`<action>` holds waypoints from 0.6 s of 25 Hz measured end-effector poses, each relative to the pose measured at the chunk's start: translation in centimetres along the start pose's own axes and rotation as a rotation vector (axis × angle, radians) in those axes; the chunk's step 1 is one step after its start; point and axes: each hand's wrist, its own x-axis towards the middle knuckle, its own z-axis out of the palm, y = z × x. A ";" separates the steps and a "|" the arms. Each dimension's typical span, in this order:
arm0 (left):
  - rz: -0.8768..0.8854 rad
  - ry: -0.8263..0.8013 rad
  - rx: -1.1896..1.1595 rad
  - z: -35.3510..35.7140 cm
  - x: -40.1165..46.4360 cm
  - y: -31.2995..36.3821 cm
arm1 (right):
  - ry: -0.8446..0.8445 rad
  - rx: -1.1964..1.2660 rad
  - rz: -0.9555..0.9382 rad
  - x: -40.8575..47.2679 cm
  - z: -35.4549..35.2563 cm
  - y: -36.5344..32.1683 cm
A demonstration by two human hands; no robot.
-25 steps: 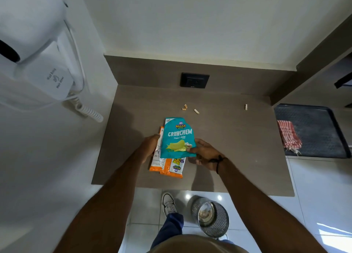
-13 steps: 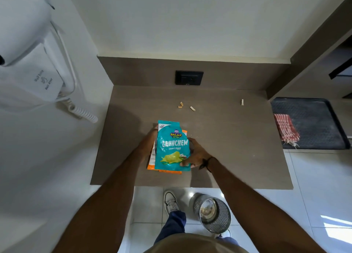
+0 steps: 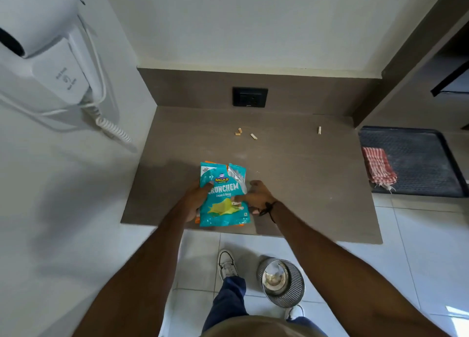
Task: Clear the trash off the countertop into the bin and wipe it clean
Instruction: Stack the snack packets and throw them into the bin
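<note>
A teal snack packet point(image 3: 223, 199) lies on top of orange wrappers point(image 3: 197, 219) near the front edge of the brown countertop point(image 3: 304, 179). My left hand point(image 3: 196, 199) grips the stack from its left side, thumb on the teal packet. My right hand point(image 3: 256, 197) touches the packet's right edge with a fingertip, the other fingers spread. Small tan scraps point(image 3: 238, 131) point(image 3: 253, 136) lie near the back, and another scrap point(image 3: 319, 130) sits at the far right. A round metal bin point(image 3: 283, 283) stands on the floor below the counter edge.
A red checked cloth point(image 3: 378, 165) lies on a dark tray point(image 3: 418, 156) to the right of the counter. A black wall socket point(image 3: 250, 97) sits on the backsplash. A white wall-mounted dryer point(image 3: 48, 57) with coiled cord hangs at left. My shoe point(image 3: 227, 264) is beside the bin.
The packets have been gathered into one stack and pulled toward the counter's front edge. My left thumb now presses on the teal packet, whose torn top shows silver lining.
</note>
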 end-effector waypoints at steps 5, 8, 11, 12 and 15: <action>-0.073 -0.079 0.188 2.6 -4.7 -3.7 | -0.137 0.041 -0.007 -4.7 -4.7 4.2; 0.037 -0.008 0.433 6.0 -7.0 -7.4 | 0.019 -0.217 -0.192 -7.4 -8.0 8.7; 0.111 0.088 0.692 10.2 -7.8 -13.0 | 0.207 -0.600 -0.323 -9.7 -10.6 14.2; 0.120 0.127 0.751 11.8 -7.8 -15.5 | 0.237 -0.632 -0.335 -10.2 -11.4 16.4; 0.174 0.212 0.784 15.6 -7.0 -22.5 | 0.321 -0.633 -0.334 -9.5 -12.9 23.4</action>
